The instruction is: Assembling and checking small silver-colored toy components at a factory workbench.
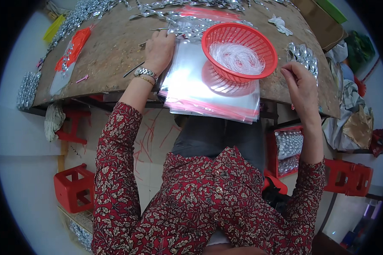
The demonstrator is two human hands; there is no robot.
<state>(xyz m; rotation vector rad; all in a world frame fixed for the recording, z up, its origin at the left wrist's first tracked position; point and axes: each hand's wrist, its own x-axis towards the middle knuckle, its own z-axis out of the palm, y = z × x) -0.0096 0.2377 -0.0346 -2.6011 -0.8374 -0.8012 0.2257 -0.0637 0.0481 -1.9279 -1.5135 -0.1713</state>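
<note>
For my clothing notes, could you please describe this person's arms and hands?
The sleeves are dark red with a cream leaf pattern. The ungloved left hand has a silver watch and gold-coloured bracelet at its wrist; the right hand is bare.

On my feed, a brown table [110, 46] spans the upper frame. Directly on it I see clear plastic sleeves [187, 76] near centre, silver strands [87, 10] along the top edge, an orange-red packet [78, 42] and small pink piece [82, 78] at upper left, and a white scrap [280, 24] at upper right.

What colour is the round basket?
The basket is bright red, best seen in the head view.
</note>
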